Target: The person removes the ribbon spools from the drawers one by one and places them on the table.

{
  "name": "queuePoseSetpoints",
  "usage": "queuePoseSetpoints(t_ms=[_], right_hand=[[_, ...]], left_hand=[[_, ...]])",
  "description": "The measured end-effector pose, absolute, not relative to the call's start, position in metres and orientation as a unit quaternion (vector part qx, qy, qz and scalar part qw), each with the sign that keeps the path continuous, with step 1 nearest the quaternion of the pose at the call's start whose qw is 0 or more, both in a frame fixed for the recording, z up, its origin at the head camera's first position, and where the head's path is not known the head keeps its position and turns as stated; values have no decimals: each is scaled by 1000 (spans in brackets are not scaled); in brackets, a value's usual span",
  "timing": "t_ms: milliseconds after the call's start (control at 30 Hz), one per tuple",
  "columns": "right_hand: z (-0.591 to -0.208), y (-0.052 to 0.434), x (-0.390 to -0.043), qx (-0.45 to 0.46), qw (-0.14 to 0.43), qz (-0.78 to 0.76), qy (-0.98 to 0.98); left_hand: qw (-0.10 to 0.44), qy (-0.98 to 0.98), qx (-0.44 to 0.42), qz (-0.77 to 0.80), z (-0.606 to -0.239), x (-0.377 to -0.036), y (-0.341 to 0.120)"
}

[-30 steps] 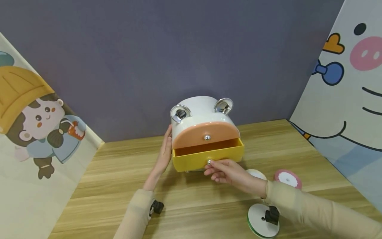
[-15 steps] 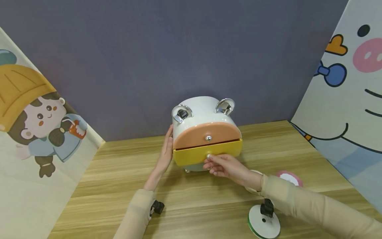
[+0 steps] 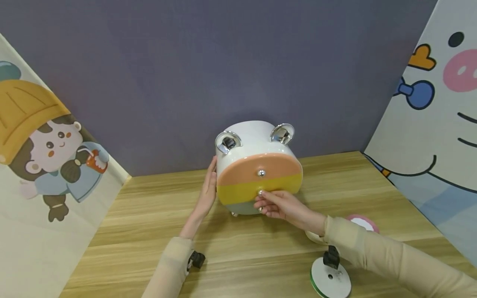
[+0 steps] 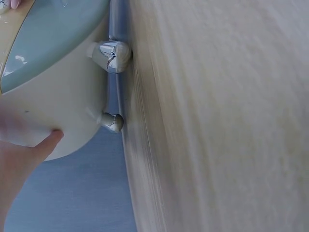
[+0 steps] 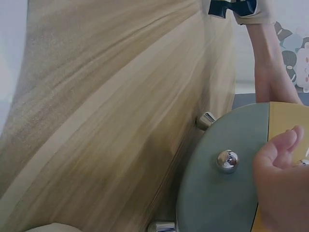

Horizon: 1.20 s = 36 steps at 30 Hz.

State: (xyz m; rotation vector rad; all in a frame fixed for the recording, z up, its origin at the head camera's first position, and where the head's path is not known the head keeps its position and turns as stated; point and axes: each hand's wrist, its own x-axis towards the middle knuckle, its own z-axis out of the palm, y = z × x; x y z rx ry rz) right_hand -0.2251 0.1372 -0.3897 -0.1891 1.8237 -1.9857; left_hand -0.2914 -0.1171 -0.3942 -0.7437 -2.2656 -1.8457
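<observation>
A small white drawer cabinet [image 3: 251, 136] with silver ear-like rings stands against the back wall. Its front has an orange top drawer [image 3: 238, 171], a yellow middle drawer [image 3: 236, 193] and a grey-green bottom drawer [image 5: 224, 193], each with a silver knob. All three fronts sit flush. My right hand [image 3: 285, 210] pinches the knob [image 3: 260, 193] of the yellow drawer between thumb and forefinger, other fingers loosely bent. Against the cabinet's left side lies my left hand [image 3: 206, 194] with straight fingers; its thumb touches the white wall in the left wrist view.
A white disc with a green edge [image 3: 329, 279] lies on the wooden table [image 3: 238, 265] near the right wrist. A pink-rimmed roll [image 3: 363, 222] and a pale round item [image 3: 314, 238] are partly behind the right sleeve. Printed panels flank both sides.
The yellow drawer has slid back into the cabinet, from partly pulled out to flush. My right hand moved inward with its knob; the left hand stayed at the cabinet's side.
</observation>
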Motion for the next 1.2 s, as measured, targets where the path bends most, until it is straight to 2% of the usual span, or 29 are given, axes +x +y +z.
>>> queuePoseSetpoints(t_ms=[133,367,600,800,1033,1200], right_hand=[[-391,138,-222,-59,231,-716,657],[-405,140,-214,-29,279,-712,644],[-421,137,-216,5,290,-695,658],[-428,135,-222,25,290,-707,644],[-431,131,-229,21,288,-712,640],[-433,127,-231,26,289,-710,641]], left_hand=[[69,-751,-249,-607,-395,-292,-117],[81,-748,-248,-610,-420,-312,-120],[80,-743,-248,-617,-428,-316,-121],[82,-747,-248,-611,-426,-315,-120],[49,-755,-240,-609,-395,-292,-118],[53,-754,-242,-608,-396,-293,-119]])
